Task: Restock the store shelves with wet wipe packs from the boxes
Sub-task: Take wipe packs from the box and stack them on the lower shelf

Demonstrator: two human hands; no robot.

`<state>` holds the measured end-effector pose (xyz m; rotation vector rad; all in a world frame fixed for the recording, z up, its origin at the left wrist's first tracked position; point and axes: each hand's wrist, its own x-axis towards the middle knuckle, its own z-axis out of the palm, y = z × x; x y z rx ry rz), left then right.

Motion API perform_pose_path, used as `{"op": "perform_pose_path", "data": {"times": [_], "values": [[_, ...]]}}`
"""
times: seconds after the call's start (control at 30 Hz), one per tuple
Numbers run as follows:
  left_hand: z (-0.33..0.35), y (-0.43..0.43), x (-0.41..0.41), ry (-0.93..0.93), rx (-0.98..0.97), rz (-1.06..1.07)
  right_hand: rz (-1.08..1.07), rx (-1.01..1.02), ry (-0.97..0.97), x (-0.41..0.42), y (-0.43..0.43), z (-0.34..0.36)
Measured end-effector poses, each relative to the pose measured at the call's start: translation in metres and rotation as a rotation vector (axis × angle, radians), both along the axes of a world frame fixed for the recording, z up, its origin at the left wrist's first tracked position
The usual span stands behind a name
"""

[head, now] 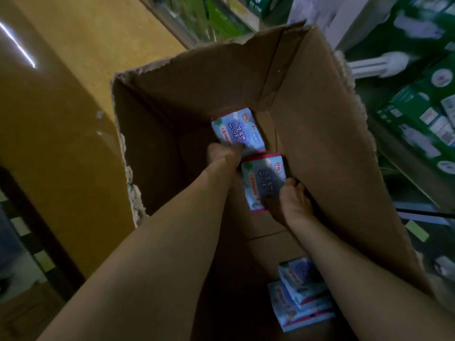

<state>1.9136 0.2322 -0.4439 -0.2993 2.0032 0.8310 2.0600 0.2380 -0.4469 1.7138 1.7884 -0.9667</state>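
Both arms reach down into an open cardboard box (320, 124). The left hand (225, 153) grips the far wipe pack (237, 130) and the right hand (290, 198) grips the near wipe pack (262, 180) — loose packs (302, 294) lie stacked nearer.

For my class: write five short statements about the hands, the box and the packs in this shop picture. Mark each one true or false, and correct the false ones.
1. Both hands reach into the cardboard box. True.
2. The right hand is empty. False: it grips the near pack.
3. The box is full to the brim. False: it holds only the two gripped packs and a small pile of packs at the near end.
4. The left hand grips the far pack. True.
5. Green boxes stand on the right of the box. True.
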Motion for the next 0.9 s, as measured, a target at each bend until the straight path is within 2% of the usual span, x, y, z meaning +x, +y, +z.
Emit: {"op": "perform_pose_path", "data": {"times": [0.13, 0.33, 0.53, 0.67, 0.9], "values": [[-0.006, 0.005, -0.007, -0.06, 0.028, -0.031, -0.002, 0.065, -0.003, -0.002, -0.001, -0.007], [-0.004, 0.0, -0.009, -0.125, 0.026, -0.047, -0.105, -0.058, 0.089, -0.004, 0.008, 0.0], [0.016, -0.02, -0.005, -0.112, 0.038, 0.144, -0.317, -0.017, 0.311, 0.006, -0.003, 0.029], [0.054, -0.036, -0.001, -0.074, 0.1, 0.279, -0.336, 0.078, 0.443, 0.008, -0.004, 0.068], [0.143, -0.057, 0.005, 0.086, 0.141, 0.186, -0.239, 0.168, 0.529, 0.008, 0.009, 0.153]]}}
